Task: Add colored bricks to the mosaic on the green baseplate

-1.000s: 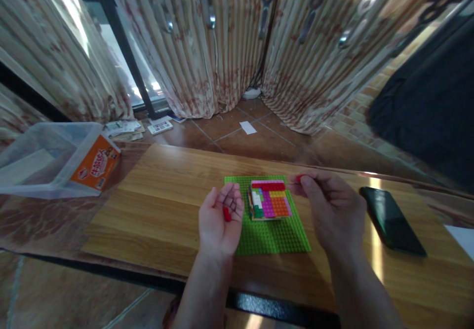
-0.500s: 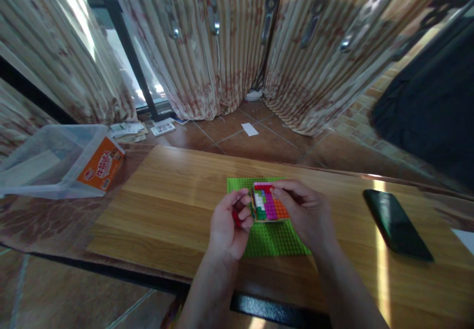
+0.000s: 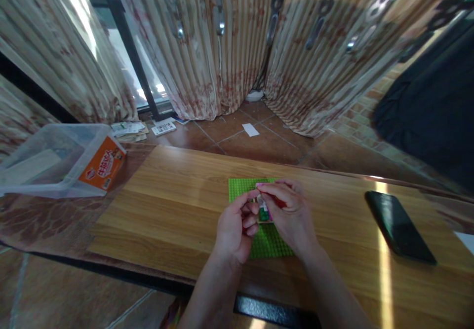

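A green studded baseplate (image 3: 274, 245) lies on the wooden board. On it stands a block of coloured toy bricks (image 3: 263, 214), with white, green and pink studs showing; my right hand covers most of it. My right hand (image 3: 292, 215) is closed in a pinch over the top left of this block, and a bit of red brick (image 3: 280, 203) shows between its fingers. At the block's left side, my left hand (image 3: 235, 228) has its fingers curled, with a little red visible inside them. Its thumb and index fingertip come close to the right fingertips.
To the right lies a black phone (image 3: 400, 228). A clear plastic bin (image 3: 70, 186) with an orange label stands at the far left. Papers (image 3: 129, 130) lie behind it. Beyond the wooden board (image 3: 155, 210) are a tiled floor and striped curtains (image 3: 237, 57).
My right hand has moved left across the brick block, covering its orange and most of its pink part. My left index finger has stretched toward the right fingertips. The view has shifted slightly.
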A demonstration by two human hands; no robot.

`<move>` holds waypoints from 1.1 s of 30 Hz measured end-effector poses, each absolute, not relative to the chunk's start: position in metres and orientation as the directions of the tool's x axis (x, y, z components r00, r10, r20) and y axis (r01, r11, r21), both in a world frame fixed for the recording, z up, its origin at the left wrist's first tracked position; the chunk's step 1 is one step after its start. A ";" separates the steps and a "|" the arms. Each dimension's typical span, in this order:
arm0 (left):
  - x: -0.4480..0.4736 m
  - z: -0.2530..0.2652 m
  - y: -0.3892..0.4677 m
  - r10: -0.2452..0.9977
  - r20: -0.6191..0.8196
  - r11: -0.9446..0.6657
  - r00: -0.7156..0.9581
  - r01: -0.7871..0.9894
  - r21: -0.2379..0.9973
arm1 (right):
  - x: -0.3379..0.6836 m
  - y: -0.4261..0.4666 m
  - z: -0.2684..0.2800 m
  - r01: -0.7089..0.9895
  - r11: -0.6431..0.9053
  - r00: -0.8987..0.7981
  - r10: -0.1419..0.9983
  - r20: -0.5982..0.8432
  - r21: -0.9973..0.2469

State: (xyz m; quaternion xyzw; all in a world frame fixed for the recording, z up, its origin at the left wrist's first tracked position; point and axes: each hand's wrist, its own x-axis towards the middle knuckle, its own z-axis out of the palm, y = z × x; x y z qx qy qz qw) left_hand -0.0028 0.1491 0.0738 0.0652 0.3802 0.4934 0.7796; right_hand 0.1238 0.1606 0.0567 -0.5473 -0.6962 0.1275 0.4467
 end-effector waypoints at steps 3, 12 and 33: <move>-0.001 0.074 0.148 0.830 -0.513 0.509 0.219 -0.675 0.535 | 0.124 0.160 0.057 0.664 0.373 -0.014 0.873 0.488 -0.648; 0.003 0.074 0.148 0.837 -0.510 0.521 0.198 -0.572 0.633 | 0.124 0.159 0.058 0.685 0.329 0.052 0.868 0.494 -0.650; 0.002 0.073 0.146 0.854 -0.491 0.491 0.173 -0.581 0.649 | 0.122 0.159 0.057 0.724 0.275 0.114 0.857 0.503 -0.633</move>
